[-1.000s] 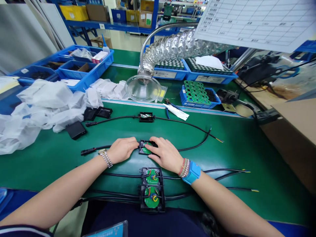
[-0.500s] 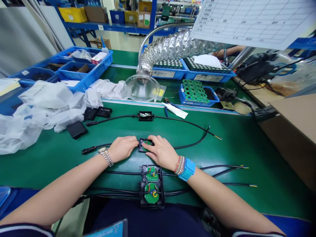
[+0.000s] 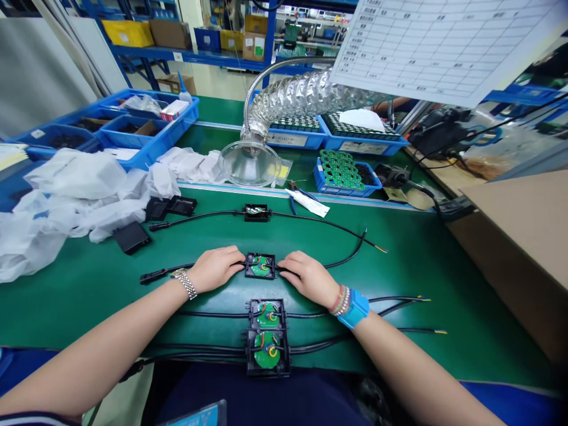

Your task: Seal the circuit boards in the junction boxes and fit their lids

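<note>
A small black case (image 3: 260, 266) with a green circuit board inside lies in front of me, a black cable leaving each side. My left hand (image 3: 218, 269) pinches the cable at the case's left edge. On the right side, my right hand (image 3: 308, 278) has its fingers closed round the other cable, just off the case. Nearer my body sit two more open cases, an upper one (image 3: 268, 315) and a lower one (image 3: 267, 351), both with green boards and cables. Farther off, another open case (image 3: 257, 212) lies with its cable across the green table (image 3: 213, 231).
Black lids (image 3: 132, 238) and white wrapping (image 3: 80, 177) lie at the left. Behind stand a blue divided tray (image 3: 153, 151), a clear fume hood (image 3: 249, 163) on a silver duct, pliers (image 3: 302, 190) and a bin of green boards (image 3: 341, 171). A cardboard box (image 3: 519, 225) borders the right.
My right hand has moved right, off the board, to the cable beside the case. The case's board is now uncovered. My left hand stays at the left edge. The view has shifted slightly.
</note>
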